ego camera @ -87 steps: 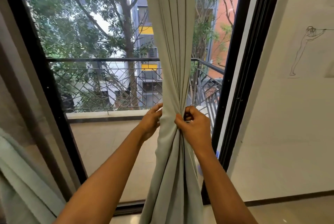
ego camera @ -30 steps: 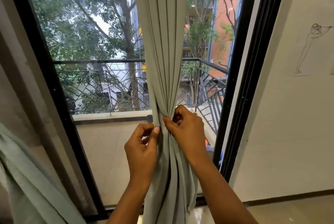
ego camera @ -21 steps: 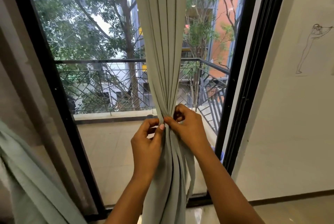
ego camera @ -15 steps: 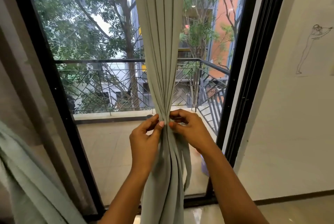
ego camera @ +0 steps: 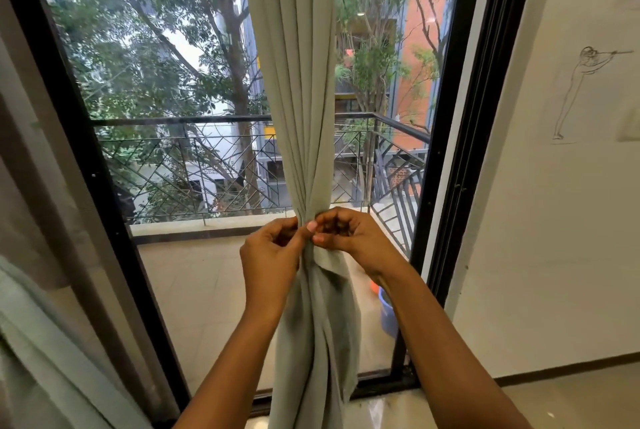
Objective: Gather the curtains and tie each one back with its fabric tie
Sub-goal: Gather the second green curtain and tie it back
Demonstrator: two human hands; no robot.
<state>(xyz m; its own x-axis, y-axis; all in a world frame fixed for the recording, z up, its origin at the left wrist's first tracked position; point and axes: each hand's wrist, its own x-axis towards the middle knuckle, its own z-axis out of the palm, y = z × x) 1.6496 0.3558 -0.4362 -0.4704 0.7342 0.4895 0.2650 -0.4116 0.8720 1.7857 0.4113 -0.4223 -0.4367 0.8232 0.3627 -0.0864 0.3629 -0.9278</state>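
Curtain (ego camera: pixel 301 117): hung centre frame, bunched at its waist.
Left hand (ego camera: pixel 272 255): pinched the gathered folds at that waist.
Right hand (ego camera: pixel 349 238): pinched the tie (ego camera: pixel 326 257) there.

Matt cloth curtain (ego camera: pixel 298 99), metal railing (ego camera: pixel 173 120)

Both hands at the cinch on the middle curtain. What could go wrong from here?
1. The left hand and right hand pinch the curtain at its gathered waist, apparently with fingertips only; a slip could let the pleats spread.
2. A fabric flap hangs loose under the right hand and no finished knot shows; released now, the wrap may unwind.
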